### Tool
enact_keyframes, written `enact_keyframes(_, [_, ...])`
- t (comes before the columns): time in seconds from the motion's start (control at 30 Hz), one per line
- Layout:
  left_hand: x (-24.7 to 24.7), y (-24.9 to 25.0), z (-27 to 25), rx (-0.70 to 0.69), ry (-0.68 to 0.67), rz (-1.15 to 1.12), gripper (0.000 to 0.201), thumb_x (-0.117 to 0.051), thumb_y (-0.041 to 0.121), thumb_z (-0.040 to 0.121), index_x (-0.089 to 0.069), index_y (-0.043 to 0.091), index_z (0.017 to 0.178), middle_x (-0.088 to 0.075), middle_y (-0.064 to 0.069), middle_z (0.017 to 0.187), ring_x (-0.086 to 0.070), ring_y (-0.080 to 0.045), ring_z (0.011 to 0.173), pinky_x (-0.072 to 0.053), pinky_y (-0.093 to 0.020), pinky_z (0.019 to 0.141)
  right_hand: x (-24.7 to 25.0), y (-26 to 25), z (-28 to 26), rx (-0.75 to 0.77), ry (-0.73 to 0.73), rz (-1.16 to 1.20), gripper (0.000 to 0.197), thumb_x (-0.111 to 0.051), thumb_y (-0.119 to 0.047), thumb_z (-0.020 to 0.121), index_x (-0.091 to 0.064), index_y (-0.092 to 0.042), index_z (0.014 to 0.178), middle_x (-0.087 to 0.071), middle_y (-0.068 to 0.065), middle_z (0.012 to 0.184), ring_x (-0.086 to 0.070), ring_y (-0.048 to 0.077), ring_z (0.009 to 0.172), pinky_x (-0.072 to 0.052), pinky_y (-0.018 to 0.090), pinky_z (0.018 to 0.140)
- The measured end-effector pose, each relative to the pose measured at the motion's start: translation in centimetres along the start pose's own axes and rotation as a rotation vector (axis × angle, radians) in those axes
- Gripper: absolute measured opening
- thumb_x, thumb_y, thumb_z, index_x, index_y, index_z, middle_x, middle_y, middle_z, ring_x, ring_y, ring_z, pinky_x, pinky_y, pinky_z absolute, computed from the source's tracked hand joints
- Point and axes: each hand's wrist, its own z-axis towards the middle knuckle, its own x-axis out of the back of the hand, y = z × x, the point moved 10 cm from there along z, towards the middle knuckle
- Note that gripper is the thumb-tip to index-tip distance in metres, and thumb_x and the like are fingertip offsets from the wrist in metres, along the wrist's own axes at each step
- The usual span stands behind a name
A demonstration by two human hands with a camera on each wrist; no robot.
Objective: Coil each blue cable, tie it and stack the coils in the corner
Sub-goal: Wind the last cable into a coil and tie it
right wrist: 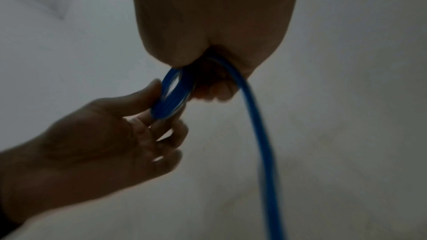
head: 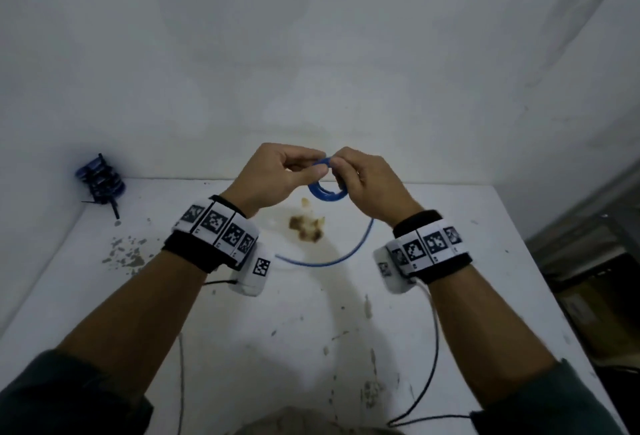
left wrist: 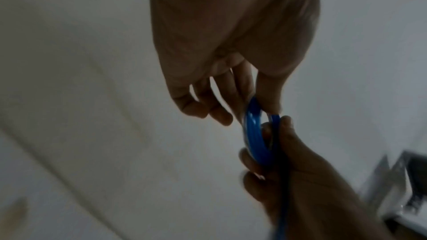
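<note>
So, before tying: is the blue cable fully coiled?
Not yet. The blue cable has small loops between both hands; a loose tail hangs to the white table.

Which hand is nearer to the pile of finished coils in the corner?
Left. The left hand is on the same side as the stacked coils, though well apart from them; the right hand is farther away. Both pinch the blue cable.

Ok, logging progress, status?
Both hands, left and right, pinch cable coil, tail loose on table. Stack in corner. Nothing blocking.
</note>
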Motion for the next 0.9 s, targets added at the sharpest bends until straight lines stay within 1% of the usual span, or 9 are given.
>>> enact_keyframes(0.1, [0.5,1.2,0.2,-0.043,0.015,0.054,0.009,-0.074,0.007,0.084,-0.078,0.010,0.091,-0.076,0.006,0.079,-0.070,-0.003,0.076,-0.049,-0.013,0.072,0.7,-0.6,1.0,0.012,-0.072,-0.054,0.028,-0.047,-0.033,0.102,-0.060,-0.023,0.079,-0.062,-0.002,0.069,-0.057,0.016,0.065,-0.048,0.037,0.065])
enact_keyframes(0.23, [1.6,1.3,-0.2,-0.063,0.259,-0.294,0.010,-0.071,0.007,0.087,-0.076,0.008,0.096,-0.074,0.000,0.073,-0.057,-0.008,0.061,-0.042,-0.022,0.061,3.2,-0.2,0.3,-0.086,0.318,0.424,0.031,-0.050,-0.022,0.103,-0.064,-0.011,0.078,-0.061,-0.002,0.070,-0.053,0.006,0.062,-0.042,0.023,0.063])
enact_keyframes(0.33, [0.3,0.3,-0.7,-0.025,0.323,-0.406,0.010,-0.069,0.008,0.089,-0.076,0.010,0.096,-0.075,-0.001,0.076,-0.057,-0.011,0.065,-0.043,-0.023,0.060,1.8,0.2,-0.7,-0.152,0.473,0.556,0.035,-0.039,-0.016,0.107,-0.056,-0.002,0.079,-0.055,0.003,0.072,-0.048,0.011,0.066,-0.040,0.022,0.063])
enact_keyframes(0.43, [-0.2,-0.3,-0.8,-0.016,0.246,-0.270,0.009,-0.070,0.013,0.089,-0.077,0.015,0.094,-0.077,-0.001,0.084,-0.064,-0.008,0.072,-0.045,-0.023,0.064,1.7,0.4,-0.8,-0.153,0.447,0.481,0.034,-0.038,-0.016,0.106,-0.052,-0.007,0.076,-0.053,0.002,0.069,-0.047,0.011,0.063,-0.040,0.024,0.062])
enact_keyframes(0.53, [0.2,0.8,-0.3,-0.069,0.114,-0.078,0.016,-0.072,0.014,0.087,-0.076,0.010,0.102,-0.077,-0.004,0.091,-0.070,-0.008,0.081,-0.049,-0.017,0.071,1.8,-0.6,0.4,-0.041,0.240,0.168,0.028,-0.041,-0.022,0.102,-0.053,-0.017,0.077,-0.051,-0.009,0.064,-0.046,0.008,0.057,-0.038,0.027,0.059])
enact_keyframes(0.6, [0.3,1.9,0.0,-0.086,0.067,-0.024,0.009,-0.074,0.014,0.086,-0.077,0.011,0.094,-0.077,-0.003,0.084,-0.072,-0.010,0.079,-0.053,-0.018,0.075,1.6,-1.4,1.1,0.025,0.138,0.063,0.029,-0.042,-0.024,0.101,-0.056,-0.015,0.077,-0.050,-0.009,0.062,-0.044,0.010,0.056,-0.036,0.027,0.058])
enact_keyframes(0.73, [0.5,3.3,0.3,-0.135,0.165,-0.141,0.008,-0.072,0.009,0.086,-0.076,0.009,0.093,-0.076,0.002,0.074,-0.072,-0.010,0.070,-0.053,-0.017,0.072,2.8,-1.3,0.7,-0.028,0.342,0.349,0.031,-0.048,-0.025,0.102,-0.058,-0.018,0.074,-0.056,-0.008,0.063,-0.049,0.009,0.057,-0.041,0.026,0.057])
enact_keyframes(0.83, [0.8,2.5,-0.1,-0.097,0.306,-0.319,0.015,-0.070,0.009,0.089,-0.075,0.001,0.100,-0.074,-0.003,0.075,-0.064,-0.003,0.059,-0.045,-0.010,0.061,2.1,0.1,-0.6,-0.169,0.500,0.547,0.034,-0.052,-0.032,0.100,-0.064,-0.005,0.083,-0.057,0.018,0.069,-0.052,0.030,0.061,-0.048,0.040,0.055])
enact_keyframes(0.9, [0.4,1.3,-0.3,-0.049,0.336,-0.374,0.015,-0.069,0.011,0.090,-0.075,0.002,0.100,-0.074,-0.005,0.077,-0.061,-0.002,0.059,-0.043,-0.011,0.059,1.8,0.0,-0.9,-0.164,0.504,0.569,0.029,-0.050,-0.025,0.102,-0.066,-0.009,0.084,-0.058,0.019,0.069,-0.053,0.022,0.061,-0.048,0.038,0.055])
